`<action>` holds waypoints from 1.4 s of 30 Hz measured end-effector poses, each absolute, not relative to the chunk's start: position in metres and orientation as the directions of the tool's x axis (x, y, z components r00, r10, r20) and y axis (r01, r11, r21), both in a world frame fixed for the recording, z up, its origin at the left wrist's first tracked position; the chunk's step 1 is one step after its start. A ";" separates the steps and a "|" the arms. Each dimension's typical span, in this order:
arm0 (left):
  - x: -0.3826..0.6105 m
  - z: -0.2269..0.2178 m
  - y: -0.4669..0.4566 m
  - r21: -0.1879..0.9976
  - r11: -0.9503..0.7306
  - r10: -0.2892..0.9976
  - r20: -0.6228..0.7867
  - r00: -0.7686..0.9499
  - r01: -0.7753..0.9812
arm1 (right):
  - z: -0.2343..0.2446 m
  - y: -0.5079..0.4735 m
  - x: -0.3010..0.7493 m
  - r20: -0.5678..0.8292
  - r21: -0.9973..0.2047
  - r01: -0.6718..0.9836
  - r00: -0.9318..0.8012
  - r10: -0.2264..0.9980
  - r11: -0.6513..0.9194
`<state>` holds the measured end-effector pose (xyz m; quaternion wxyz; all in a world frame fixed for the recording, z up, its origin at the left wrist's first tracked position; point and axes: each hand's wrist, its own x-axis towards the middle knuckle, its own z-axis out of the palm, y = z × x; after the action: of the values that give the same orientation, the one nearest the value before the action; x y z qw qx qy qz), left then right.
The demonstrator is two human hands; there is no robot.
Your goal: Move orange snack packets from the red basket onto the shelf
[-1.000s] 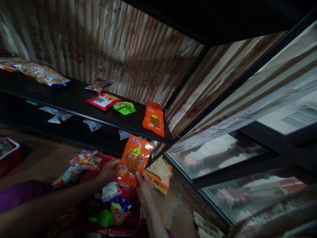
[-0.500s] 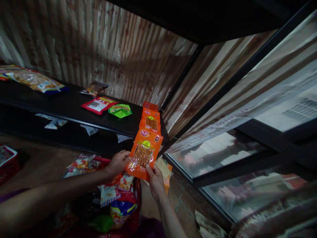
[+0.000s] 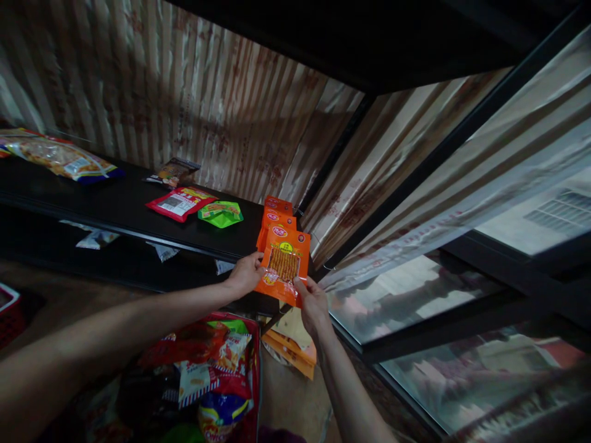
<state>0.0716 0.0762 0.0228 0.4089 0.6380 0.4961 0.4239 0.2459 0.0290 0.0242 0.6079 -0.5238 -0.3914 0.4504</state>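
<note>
An orange snack packet (image 3: 285,266) with a clear window showing brown sticks is held by both hands at the right end of the black shelf (image 3: 231,243). My left hand (image 3: 246,272) pinches its left edge, and my right hand (image 3: 314,300) grips the lower right edge with the thumb on the front. Behind it, other orange packets (image 3: 273,212) of the same kind stand in a row, partly hidden by the held one. Left of these lie a green packet (image 3: 221,213), a red packet (image 3: 180,203) and a small brown packet (image 3: 173,171).
A red basket (image 3: 257,369) full of snack bags stands below the shelf. Another red basket (image 3: 10,317) is at far left. A large snack bag (image 3: 64,157) lies on the shelf's left. A black post (image 3: 341,147) and glass panes (image 3: 415,295) bound the right side.
Both hands have moved the orange packet forward and slightly right, away from me, up close to the row of like packets. Their grip on it continues.
</note>
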 end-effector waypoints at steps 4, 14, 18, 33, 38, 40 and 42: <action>0.079 0.039 0.099 0.900 -0.180 0.982 0.139 0.130 0.398 | 0.037 0.055 0.251 0.034 -0.995 -0.076 0.280 0.959 0.057; 0.081 0.065 0.123 0.784 -0.103 0.995 0.084 0.060 0.612 | 0.025 0.110 0.260 0.203 -0.935 0.343 0.310 0.929 0.090; 0.080 0.064 0.125 0.748 -0.098 0.995 0.070 0.068 0.656 | 0.022 0.116 0.265 0.299 -0.769 0.637 0.282 0.911 0.056; 0.083 0.053 0.123 0.366 -0.476 0.829 0.490 0.269 0.800 | 0.033 0.117 0.261 0.329 -0.527 0.845 0.304 0.894 -0.094; 0.086 0.047 0.132 0.179 -0.770 0.586 0.578 0.568 0.612 | 0.033 0.114 0.259 0.346 -0.474 0.876 0.272 0.898 -0.083; 0.086 0.044 0.134 0.121 -0.825 0.515 0.562 0.647 0.552 | 0.033 0.113 0.258 0.360 -0.479 0.874 0.277 0.891 -0.078; 0.086 0.041 0.135 0.090 -0.843 0.486 0.550 0.679 0.531 | 0.037 0.115 0.257 0.404 -0.494 0.867 0.293 0.866 -0.064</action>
<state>0.0860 0.1353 0.0410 -0.0386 0.9154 0.2777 0.2888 0.2572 0.1154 0.0371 0.3389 -0.7293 -0.5944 -0.0007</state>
